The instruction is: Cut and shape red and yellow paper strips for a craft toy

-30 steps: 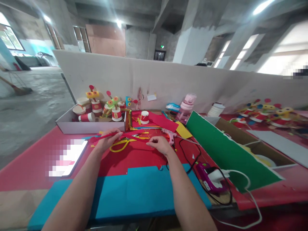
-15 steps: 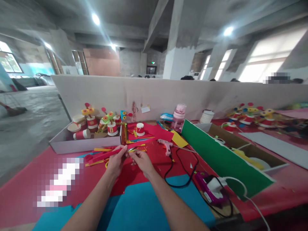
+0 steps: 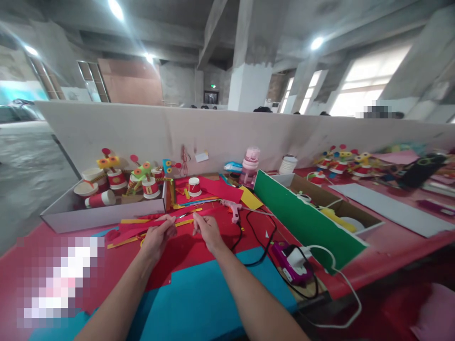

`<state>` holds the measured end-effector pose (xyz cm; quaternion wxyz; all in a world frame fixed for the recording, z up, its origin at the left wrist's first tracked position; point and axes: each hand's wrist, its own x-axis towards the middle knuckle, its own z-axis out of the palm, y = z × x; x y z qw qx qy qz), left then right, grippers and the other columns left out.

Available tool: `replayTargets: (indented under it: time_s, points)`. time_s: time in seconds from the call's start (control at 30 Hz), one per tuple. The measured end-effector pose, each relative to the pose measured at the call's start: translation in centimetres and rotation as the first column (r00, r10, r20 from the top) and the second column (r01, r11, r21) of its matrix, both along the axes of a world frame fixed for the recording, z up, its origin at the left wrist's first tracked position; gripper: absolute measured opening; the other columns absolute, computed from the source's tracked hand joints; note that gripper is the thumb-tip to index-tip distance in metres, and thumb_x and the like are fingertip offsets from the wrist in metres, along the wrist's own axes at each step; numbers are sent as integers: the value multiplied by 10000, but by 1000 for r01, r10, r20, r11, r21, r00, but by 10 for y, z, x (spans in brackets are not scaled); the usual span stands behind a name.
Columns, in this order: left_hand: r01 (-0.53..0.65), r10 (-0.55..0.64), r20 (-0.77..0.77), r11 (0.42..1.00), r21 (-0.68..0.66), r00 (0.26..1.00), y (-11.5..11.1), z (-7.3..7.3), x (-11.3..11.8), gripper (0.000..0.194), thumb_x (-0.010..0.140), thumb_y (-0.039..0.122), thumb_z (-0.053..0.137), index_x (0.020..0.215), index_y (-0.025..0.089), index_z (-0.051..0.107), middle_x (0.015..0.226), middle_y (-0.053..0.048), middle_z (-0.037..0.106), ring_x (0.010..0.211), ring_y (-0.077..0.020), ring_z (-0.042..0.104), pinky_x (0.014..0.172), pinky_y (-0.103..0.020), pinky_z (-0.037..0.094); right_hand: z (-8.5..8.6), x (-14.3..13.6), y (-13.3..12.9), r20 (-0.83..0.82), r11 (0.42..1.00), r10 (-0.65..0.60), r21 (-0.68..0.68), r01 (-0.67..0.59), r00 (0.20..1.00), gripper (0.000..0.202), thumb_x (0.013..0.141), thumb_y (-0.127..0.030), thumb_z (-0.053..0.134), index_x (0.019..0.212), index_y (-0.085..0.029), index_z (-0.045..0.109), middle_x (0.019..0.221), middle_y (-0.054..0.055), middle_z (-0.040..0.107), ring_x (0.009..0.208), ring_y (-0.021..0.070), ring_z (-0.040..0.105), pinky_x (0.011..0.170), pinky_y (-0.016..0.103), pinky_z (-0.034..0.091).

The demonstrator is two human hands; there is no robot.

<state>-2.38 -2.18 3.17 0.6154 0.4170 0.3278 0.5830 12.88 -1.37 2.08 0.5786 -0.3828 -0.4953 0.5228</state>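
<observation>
One red strip (image 3: 142,227) lies near the middle-left, running to the left hand (image 3: 159,237), whose thumb and fingers are pinched on its end. Apart from it, on the right, the right hand (image 3: 208,232) has curled fingers; whether they grip anything, I cannot tell. At least two yellow strips (image 3: 135,221) lie beside the red one. One pink glue gun (image 3: 232,208) lies just far and right of the right hand, with one yellow sheet (image 3: 251,199) farther right. One paper cup (image 3: 194,188) stands on the far side. At left, one white box (image 3: 106,214) holds several cups, one cup (image 3: 99,199) tipped sideways. At right are one green-sided box (image 3: 305,222) and, nearer, one purple power strip (image 3: 284,268).
</observation>
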Motion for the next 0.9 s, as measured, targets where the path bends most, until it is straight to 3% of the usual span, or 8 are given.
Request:
replayTargets:
  time_s: [0.3, 0.47, 0.53, 0.6, 0.67, 0.77, 0.83, 0.9]
  points:
    - [-29, 34, -69, 997, 71, 997, 7, 3, -23, 350, 751, 328, 704, 571, 168, 451, 466, 64, 348, 465, -67, 333, 490, -203, 298, 10, 24, 4, -52, 983, -174, 44, 177, 983, 471, 769, -521, 585, 463, -189, 450, 422, -48, 387, 399, 89, 420, 441, 225, 321]
    - [-39, 42, -62, 998, 54, 997, 7, 3, -20, 349, 739, 350, 711, 581, 168, 458, 467, 67, 365, 461, -64, 343, 485, -199, 297, 12, 27, 4, -152, 912, -397, 49, 408, 905, 466, 819, -583, 473, 543, -213, 411, 483, -43, 378, 455, 102, 392, 495, 239, 416]
    - [-55, 56, -20, 997, 58, 998, 6, 1, -16, 355, 745, 367, 703, 592, 173, 448, 476, 69, 370, 468, -66, 355, 495, -202, 311, 11, 23, 3, -185, 897, -433, 16, 443, 882, 461, 844, -592, 405, 574, -219, 410, 483, -43, 364, 463, 111, 391, 507, 244, 430]
    - [-68, 66, 27, 995, 74, 997, 4, 1, -12, 354, 761, 381, 686, 604, 176, 443, 491, 68, 383, 482, -69, 374, 514, -206, 328, 7, 15, 1, -200, 935, -349, -13, 354, 915, 437, 841, -584, 397, 607, -217, 439, 496, -41, 382, 468, 114, 403, 498, 245, 425]
    - [-73, 69, 45, 992, 98, 997, 2, 0, -7, 354, 770, 387, 676, 604, 176, 445, 496, 64, 401, 488, -71, 389, 529, -211, 339, 2, 4, -1, -157, 989, -145, -34, 142, 977, 402, 794, -576, 486, 636, -207, 482, 528, -35, 428, 477, 112, 413, 483, 244, 412]
    - [-32, 32, -4, 995, 98, 999, -2, -5, 0, 330, 745, 391, 697, 613, 172, 488, 489, 56, 436, 488, -81, 413, 525, -220, 339, -6, -13, -6, 27, 989, 142, -41, -141, 990, 397, 715, -570, 618, 623, -198, 515, 545, -30, 475, 494, 112, 431, 484, 240, 391]
    - [27, -24, -52, 998, 58, 998, -3, -10, 5, 323, 724, 410, 710, 621, 168, 522, 492, 43, 470, 489, -93, 436, 521, -231, 346, -10, -19, -9, 133, 988, 151, -32, -148, 980, 434, 743, -604, 580, 592, -204, 507, 520, -29, 470, 496, 118, 437, 493, 245, 384]
    - [58, -56, -105, 998, 23, 993, -4, -15, 8, 348, 717, 436, 708, 596, 161, 533, 490, 29, 491, 487, -100, 445, 521, -241, 350, -13, -21, -10, 194, 998, 68, 4, -70, 979, 464, 783, -628, 516, 576, -215, 488, 513, -28, 463, 503, 125, 439, 507, 251, 385]
